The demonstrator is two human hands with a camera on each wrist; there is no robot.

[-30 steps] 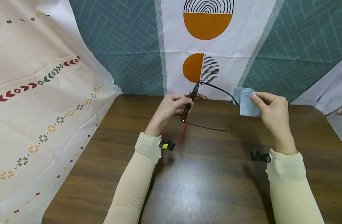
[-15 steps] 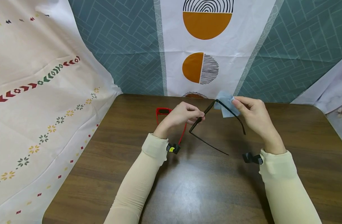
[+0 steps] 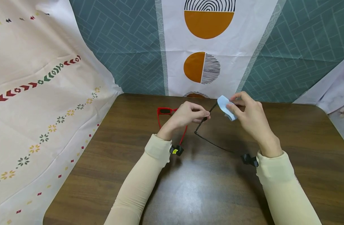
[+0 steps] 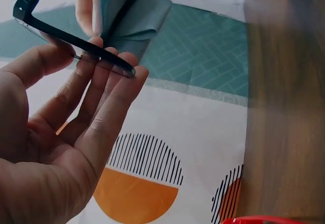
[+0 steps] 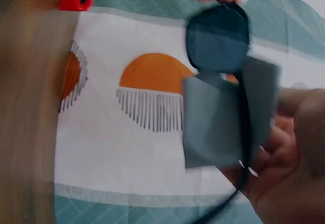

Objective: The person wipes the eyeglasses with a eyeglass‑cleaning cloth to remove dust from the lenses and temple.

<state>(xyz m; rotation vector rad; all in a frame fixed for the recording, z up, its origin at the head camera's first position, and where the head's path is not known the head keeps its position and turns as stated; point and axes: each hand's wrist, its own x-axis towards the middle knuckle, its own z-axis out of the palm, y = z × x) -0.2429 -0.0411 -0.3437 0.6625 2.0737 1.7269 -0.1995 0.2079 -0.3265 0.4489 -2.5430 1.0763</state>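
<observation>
My left hand [image 3: 186,115] pinches a pair of black sunglasses [image 3: 199,125] near the middle of the frame, thumb on one side and fingers on the other. The glasses are held above the table with their arms unfolded. My right hand [image 3: 249,118] grips a folded light blue cleaning cloth [image 3: 225,107] between thumb and fingers. In the head view the cloth overlaps the far end of the frame and hides the far arm. The right wrist view shows a dark lens [image 5: 218,43] beside the cloth, with one arm of the glasses running across it.
On the wooden table [image 3: 118,162], behind my left hand, lies a pair of red sunglasses [image 3: 164,111], partly hidden by that hand. A patterned white cloth [image 3: 48,125] hangs at the left. A teal and white patterned curtain [image 3: 127,53] hangs along the table's back edge.
My left hand has moved right with the black sunglasses. My right hand has brought the cleaning cloth left to the far end of their frame. More of the red sunglasses shows.
</observation>
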